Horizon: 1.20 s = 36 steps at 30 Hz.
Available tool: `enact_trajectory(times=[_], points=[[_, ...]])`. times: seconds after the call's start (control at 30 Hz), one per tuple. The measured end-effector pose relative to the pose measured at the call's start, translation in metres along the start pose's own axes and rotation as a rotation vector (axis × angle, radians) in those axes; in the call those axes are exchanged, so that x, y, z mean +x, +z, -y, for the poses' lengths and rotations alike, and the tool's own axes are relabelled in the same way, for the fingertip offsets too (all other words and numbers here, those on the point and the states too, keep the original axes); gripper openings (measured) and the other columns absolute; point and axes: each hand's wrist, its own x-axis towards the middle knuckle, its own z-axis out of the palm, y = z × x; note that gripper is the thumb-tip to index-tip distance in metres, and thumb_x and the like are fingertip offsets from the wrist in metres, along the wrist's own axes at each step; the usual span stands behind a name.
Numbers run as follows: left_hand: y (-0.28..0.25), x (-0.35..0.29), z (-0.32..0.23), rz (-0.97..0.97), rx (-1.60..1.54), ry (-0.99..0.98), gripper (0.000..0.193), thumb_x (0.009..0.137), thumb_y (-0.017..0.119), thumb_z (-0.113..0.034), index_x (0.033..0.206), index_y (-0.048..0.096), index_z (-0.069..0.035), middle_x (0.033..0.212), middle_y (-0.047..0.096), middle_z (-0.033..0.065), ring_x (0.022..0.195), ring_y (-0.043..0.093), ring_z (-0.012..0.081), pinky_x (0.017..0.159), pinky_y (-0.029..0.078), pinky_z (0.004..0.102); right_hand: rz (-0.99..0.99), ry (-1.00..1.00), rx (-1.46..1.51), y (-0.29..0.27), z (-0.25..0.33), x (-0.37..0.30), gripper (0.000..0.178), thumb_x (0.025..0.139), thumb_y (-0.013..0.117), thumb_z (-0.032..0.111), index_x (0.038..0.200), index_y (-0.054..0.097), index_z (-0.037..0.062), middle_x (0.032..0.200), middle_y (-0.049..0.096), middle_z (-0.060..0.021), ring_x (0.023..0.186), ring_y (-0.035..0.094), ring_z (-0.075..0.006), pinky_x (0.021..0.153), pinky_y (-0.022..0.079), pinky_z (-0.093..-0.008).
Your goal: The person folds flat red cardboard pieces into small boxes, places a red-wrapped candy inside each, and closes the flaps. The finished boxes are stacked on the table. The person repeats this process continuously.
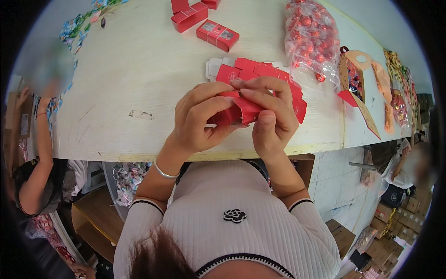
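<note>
Between my two hands is a small red cardboard box (248,110), partly folded, held just above the near edge of the table. My left hand (200,114) is closed around its left side, with fingertips along the top and the thumb below. My right hand (275,109) grips the right end, fingers on an upper flap. The fingers cover much of the box. Right behind it lies a pile of flat, unfolded red cartons (253,68), some showing white insides. Farther back sits a finished red box (217,35) with a clear window, beside another red box (189,17).
A clear bag of red-wrapped balls (312,35) stands at the back right, one loose ball (320,77) near it. Right of that is an open patterned box (351,76) with wrapped sweets. Wrapped candies (74,32) line the far left edge. People work at both sides.
</note>
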Motion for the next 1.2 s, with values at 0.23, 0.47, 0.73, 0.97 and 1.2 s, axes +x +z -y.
enact_trajectory(times=[0.23, 0.47, 0.73, 0.97, 1.2], points=[[0.002, -0.003, 0.001, -0.073, -0.136, 0.017, 0.050, 0.061, 0.079, -0.019, 0.097, 0.046, -0.008, 0.098, 0.055, 0.0140, 0.077, 0.059, 0.0266, 0.062, 0.051, 0.0327, 0.058, 0.056, 0.004, -0.005, 0.004, 0.004, 0.016, 0.082, 0.055, 0.008, 0.086, 0.063, -0.0049, 0.091, 0.055, -0.0144, 0.083, 0.057, -0.0221, 0.070, 0.046, -0.0300], [-0.015, 0.003, -0.009, 0.158, -0.020, -0.002, 0.044, 0.063, 0.078, -0.018, 0.090, 0.045, -0.005, 0.103, 0.050, 0.0169, 0.089, 0.058, 0.0297, 0.070, 0.051, 0.0348, 0.080, 0.117, 0.020, -0.004, 0.007, 0.006, 0.014, 0.082, 0.055, 0.008, 0.087, 0.063, -0.0032, 0.089, 0.056, -0.0124, 0.081, 0.056, -0.0205, 0.068, 0.045, -0.0288], [-0.005, -0.010, -0.006, -0.007, -0.244, -0.145, 0.060, 0.063, 0.077, -0.008, 0.108, 0.037, -0.007, 0.107, 0.052, 0.0192, 0.095, 0.053, 0.0305, 0.080, 0.043, 0.0398, 0.006, 0.084, -0.229, 0.003, 0.001, 0.003, 0.026, 0.086, 0.048, 0.018, 0.082, 0.064, -0.0027, 0.089, 0.059, -0.0123, 0.082, 0.052, -0.0216, 0.073, 0.041, -0.0311], [-0.026, -0.006, 0.003, 0.237, -0.951, -0.914, 0.077, 0.078, 0.063, -0.039, 0.132, 0.016, -0.010, 0.111, 0.038, 0.0065, 0.102, 0.043, 0.0175, 0.085, 0.041, 0.0316, -0.086, 0.231, 0.208, 0.000, -0.022, -0.008, 0.035, 0.094, 0.034, 0.025, 0.097, 0.054, -0.0039, 0.097, 0.053, -0.0115, 0.092, 0.051, -0.0231, 0.087, 0.039, -0.0350], [-0.039, -0.008, 0.002, 0.465, -1.005, -0.900, 0.085, 0.069, 0.073, -0.034, 0.133, 0.025, -0.006, 0.112, 0.048, 0.0078, 0.095, 0.049, 0.0170, 0.081, 0.041, 0.0312, 0.045, 0.354, 0.231, 0.016, -0.016, 0.008, 0.040, 0.094, 0.033, 0.031, 0.106, 0.051, -0.0020, 0.105, 0.051, -0.0145, 0.100, 0.050, -0.0251, 0.090, 0.039, -0.0371]])
